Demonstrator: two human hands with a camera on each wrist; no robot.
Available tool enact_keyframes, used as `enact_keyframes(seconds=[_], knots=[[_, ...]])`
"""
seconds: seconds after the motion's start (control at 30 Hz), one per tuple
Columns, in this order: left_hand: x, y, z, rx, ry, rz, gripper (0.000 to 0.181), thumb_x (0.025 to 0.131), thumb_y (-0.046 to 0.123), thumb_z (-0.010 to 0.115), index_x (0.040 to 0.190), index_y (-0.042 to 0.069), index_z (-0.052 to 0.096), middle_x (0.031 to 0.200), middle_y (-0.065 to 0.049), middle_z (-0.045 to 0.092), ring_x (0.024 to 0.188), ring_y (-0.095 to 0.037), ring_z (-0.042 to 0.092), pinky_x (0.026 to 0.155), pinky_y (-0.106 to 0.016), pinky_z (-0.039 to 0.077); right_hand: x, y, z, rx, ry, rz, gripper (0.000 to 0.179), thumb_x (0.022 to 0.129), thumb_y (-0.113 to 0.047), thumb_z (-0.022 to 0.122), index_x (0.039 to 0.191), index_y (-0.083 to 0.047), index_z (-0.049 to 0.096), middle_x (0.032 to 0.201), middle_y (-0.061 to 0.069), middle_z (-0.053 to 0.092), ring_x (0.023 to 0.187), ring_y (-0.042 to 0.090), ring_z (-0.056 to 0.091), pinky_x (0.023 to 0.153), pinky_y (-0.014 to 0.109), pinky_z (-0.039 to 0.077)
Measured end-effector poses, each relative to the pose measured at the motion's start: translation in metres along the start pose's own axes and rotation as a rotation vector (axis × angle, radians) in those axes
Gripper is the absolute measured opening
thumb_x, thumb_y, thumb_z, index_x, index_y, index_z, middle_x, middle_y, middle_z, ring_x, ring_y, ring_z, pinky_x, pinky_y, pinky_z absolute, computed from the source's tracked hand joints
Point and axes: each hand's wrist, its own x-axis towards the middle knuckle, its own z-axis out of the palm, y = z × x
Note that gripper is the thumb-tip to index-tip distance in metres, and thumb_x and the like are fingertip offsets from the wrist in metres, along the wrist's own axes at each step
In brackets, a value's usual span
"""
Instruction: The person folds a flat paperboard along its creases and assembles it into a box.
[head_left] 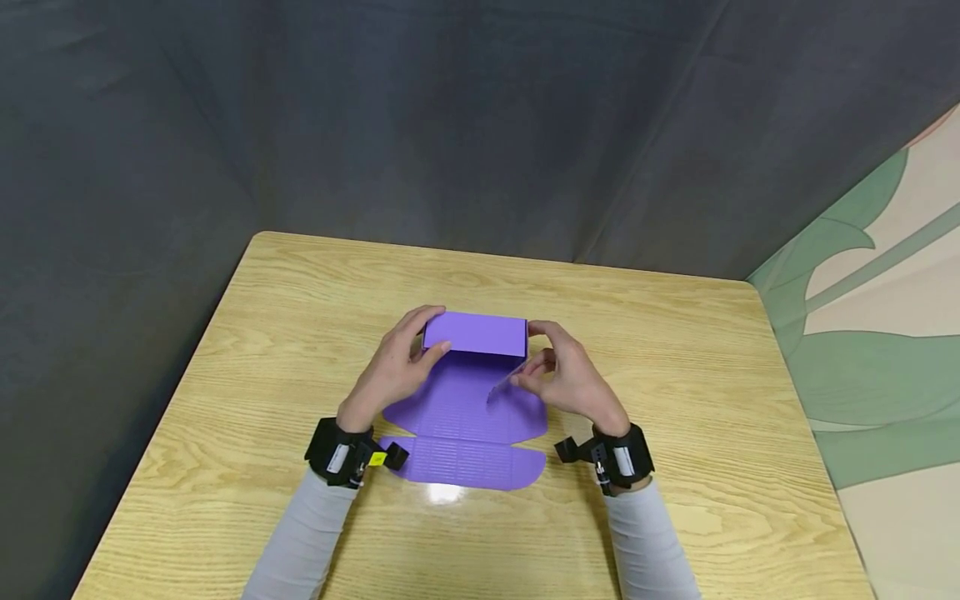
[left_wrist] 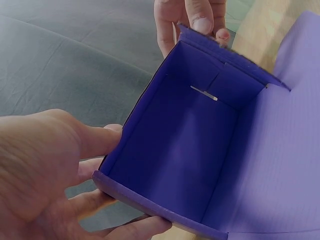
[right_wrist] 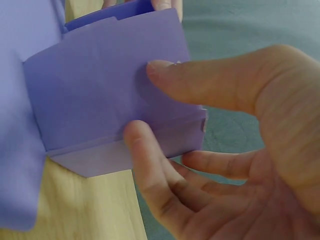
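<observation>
A purple cardboard box stands partly folded on the table, its opening toward me. Its lid panel lies spread toward the front. My left hand grips the box's left end, thumb on the near edge and fingers round the outside. At the other end, my right hand pinches the right side flap, which sticks outward. In the right wrist view the thumb lies on the broad face of that flap. The left wrist view shows the box's bare inside and a small slot near the right wall.
The wooden table spreads around the box on every side. A dark curtain hangs behind it and along the left. Patterned green and cream fabric is on the right.
</observation>
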Motion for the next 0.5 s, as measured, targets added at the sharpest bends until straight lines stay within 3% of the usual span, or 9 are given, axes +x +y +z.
enact_keyframes(seconds=[0.5], knots=[[0.001, 0.0009, 0.0017, 0.002, 0.003, 0.021, 0.055, 0.107, 0.022, 0.067, 0.157, 0.009, 0.049, 0.162, -0.016, 0.048, 0.146, -0.036, 0.053, 0.113, -0.056, 0.05, 0.0037, 0.0043, 0.0058, -0.029, 0.069, -0.046, 0.091, 0.078, -0.002, 0.095, 0.152, 0.001, 0.043, 0.139, 0.018, 0.055, 0.077, 0.016, 0.069, 0.071, 0.025, 0.059]])
